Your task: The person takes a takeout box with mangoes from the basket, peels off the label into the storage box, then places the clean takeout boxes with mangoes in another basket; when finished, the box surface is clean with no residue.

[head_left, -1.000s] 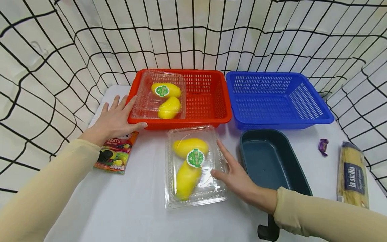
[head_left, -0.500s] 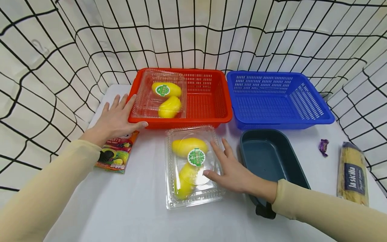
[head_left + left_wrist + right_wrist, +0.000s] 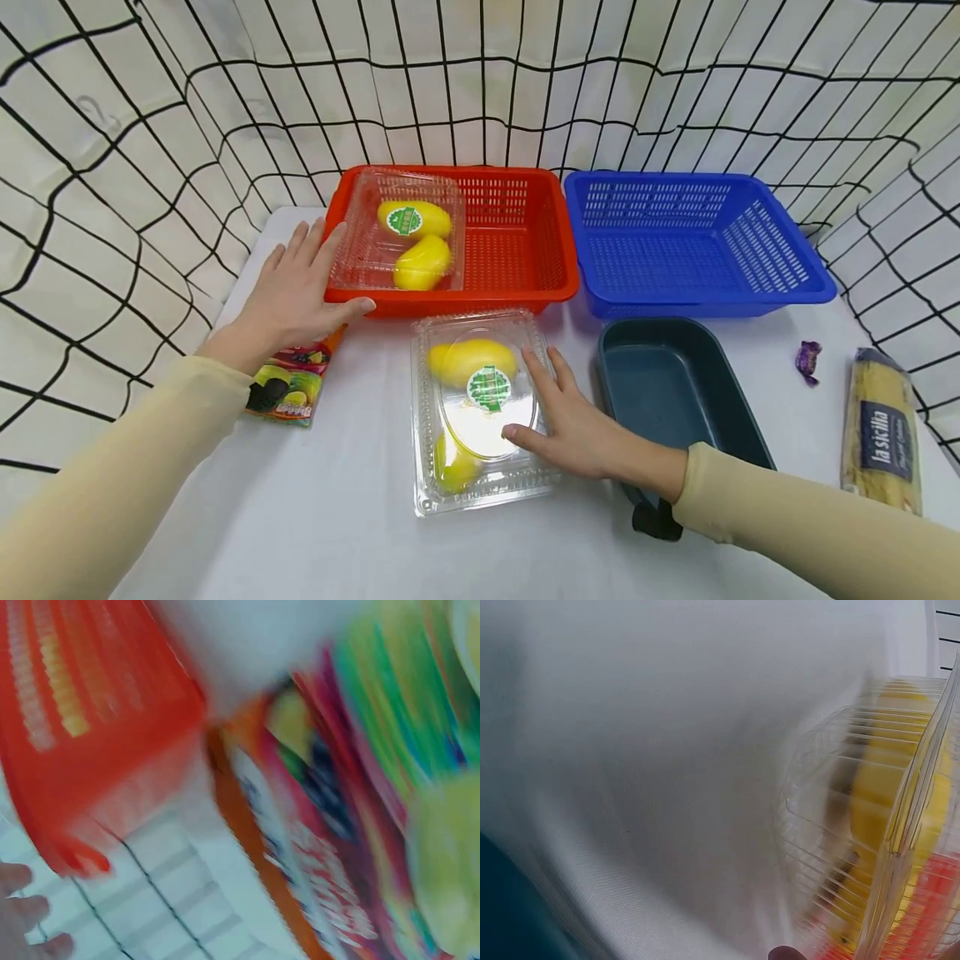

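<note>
In the head view my left hand (image 3: 300, 287), fingers spread, is at the left front corner of the red basket (image 3: 420, 302), above a candy bag (image 3: 292, 392). Inside that basket, on its left side, lies a clear box with two yellow mangoes (image 3: 423, 262). My right hand (image 3: 573, 425) has its fingers extended at the right edge of a second clear box (image 3: 431, 500), which lies on the table with two mangoes (image 3: 476, 362) and a green-and-white sticker. In the right wrist view, the box (image 3: 817, 810) shows side-on with yellow fruit inside.
A blue basket (image 3: 697, 307) stands right of the red one. The dark teal pan (image 3: 667, 392) lies beneath my right forearm. Farther right are a small purple candy (image 3: 807, 362) and a pasta pack (image 3: 885, 437). Black wire mesh surrounds the white table (image 3: 337, 533).
My right hand has shifted slightly left over the box edge, and the pan's handle end has changed position. My left hand has moved slightly up and right at the red basket.
</note>
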`<move>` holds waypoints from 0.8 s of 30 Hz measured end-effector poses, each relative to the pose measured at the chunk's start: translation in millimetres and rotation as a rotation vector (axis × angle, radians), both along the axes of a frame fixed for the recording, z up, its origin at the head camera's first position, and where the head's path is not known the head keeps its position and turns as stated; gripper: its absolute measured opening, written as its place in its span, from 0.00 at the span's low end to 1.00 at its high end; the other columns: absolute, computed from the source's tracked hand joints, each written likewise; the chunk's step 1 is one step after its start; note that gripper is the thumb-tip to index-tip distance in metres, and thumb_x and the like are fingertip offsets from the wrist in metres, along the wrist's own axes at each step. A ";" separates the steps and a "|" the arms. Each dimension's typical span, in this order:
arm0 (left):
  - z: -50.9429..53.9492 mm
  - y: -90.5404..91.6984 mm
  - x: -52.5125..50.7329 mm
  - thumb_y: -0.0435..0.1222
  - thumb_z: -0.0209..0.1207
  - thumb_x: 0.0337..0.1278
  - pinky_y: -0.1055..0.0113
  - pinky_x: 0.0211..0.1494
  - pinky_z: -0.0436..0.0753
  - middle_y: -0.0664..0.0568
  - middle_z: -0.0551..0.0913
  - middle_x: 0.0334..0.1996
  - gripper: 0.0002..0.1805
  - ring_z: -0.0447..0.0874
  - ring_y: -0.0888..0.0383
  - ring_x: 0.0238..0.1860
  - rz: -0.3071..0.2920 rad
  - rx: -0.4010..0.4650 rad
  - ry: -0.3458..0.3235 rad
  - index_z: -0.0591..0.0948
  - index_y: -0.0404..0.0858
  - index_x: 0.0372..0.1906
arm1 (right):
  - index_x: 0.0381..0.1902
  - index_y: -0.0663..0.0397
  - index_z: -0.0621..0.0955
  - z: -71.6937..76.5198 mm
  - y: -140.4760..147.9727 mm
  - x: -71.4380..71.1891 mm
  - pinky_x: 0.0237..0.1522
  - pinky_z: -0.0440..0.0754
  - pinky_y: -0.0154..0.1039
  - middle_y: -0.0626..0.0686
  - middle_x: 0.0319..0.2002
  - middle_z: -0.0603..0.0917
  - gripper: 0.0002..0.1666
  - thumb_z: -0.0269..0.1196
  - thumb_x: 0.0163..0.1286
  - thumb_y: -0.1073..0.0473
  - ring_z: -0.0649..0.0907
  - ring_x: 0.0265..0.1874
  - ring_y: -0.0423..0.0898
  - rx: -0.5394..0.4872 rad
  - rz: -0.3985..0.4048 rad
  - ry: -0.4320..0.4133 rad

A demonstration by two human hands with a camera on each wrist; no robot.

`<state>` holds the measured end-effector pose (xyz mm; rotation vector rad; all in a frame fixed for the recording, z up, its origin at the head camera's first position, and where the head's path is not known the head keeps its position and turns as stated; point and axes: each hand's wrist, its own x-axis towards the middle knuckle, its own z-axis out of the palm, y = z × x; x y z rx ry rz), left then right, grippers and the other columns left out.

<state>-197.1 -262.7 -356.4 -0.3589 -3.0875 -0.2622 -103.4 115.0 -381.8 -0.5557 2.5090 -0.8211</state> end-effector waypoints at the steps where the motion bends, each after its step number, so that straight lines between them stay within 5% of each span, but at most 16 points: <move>1: 1.6 5.8 2.6 0.65 0.57 0.60 0.29 0.78 0.51 0.35 0.44 0.83 0.59 0.39 0.33 0.82 -0.037 0.017 0.054 0.43 0.40 0.84 | 0.84 0.46 0.40 0.2 0.2 0.2 0.61 0.80 0.66 0.67 0.82 0.36 0.61 0.63 0.71 0.36 0.77 0.66 0.70 -0.001 0.002 0.000; 4: 5.1 27.8 9.6 0.62 0.62 0.55 0.31 0.77 0.57 0.37 0.52 0.81 0.57 0.46 0.36 0.82 -0.197 0.064 0.207 0.52 0.40 0.83 | 0.84 0.46 0.39 0.7 0.6 0.6 0.59 0.82 0.64 0.67 0.82 0.35 0.61 0.63 0.71 0.36 0.80 0.62 0.69 -0.008 0.007 0.004; 7: 5.6 53.8 16.4 0.61 0.64 0.53 0.33 0.77 0.60 0.38 0.58 0.80 0.55 0.51 0.37 0.81 -0.360 0.069 0.270 0.58 0.40 0.80 | 0.84 0.46 0.39 0.8 1.1 0.9 0.58 0.83 0.63 0.67 0.82 0.35 0.61 0.62 0.71 0.36 0.81 0.60 0.69 -0.011 0.011 0.002; 15: -11.7 105.6 33.1 0.67 0.61 0.55 0.42 0.81 0.60 0.42 0.61 0.80 0.54 0.52 0.42 0.82 -0.667 0.020 0.136 0.62 0.39 0.79 | 0.84 0.47 0.40 1.5 0.9 0.4 0.60 0.79 0.69 0.68 0.82 0.35 0.61 0.63 0.71 0.36 0.76 0.66 0.73 -0.003 0.013 -0.016; 18: -21.8 113.1 37.8 0.67 0.59 0.59 0.44 0.82 0.58 0.43 0.58 0.81 0.53 0.51 0.43 0.83 -0.707 0.008 0.048 0.59 0.40 0.80 | 0.84 0.46 0.40 2.4 0.9 -0.2 0.59 0.79 0.69 0.68 0.82 0.35 0.61 0.63 0.70 0.35 0.76 0.66 0.73 0.004 0.013 -0.021; 24: -29.0 116.5 47.2 0.66 0.56 0.61 0.45 0.83 0.54 0.46 0.49 0.84 0.55 0.44 0.45 0.84 -0.656 -0.020 -0.042 0.51 0.41 0.83 | 0.84 0.46 0.40 6.6 4.0 -7.3 0.56 0.82 0.67 0.66 0.83 0.36 0.62 0.63 0.70 0.35 0.76 0.66 0.73 0.030 0.056 -0.037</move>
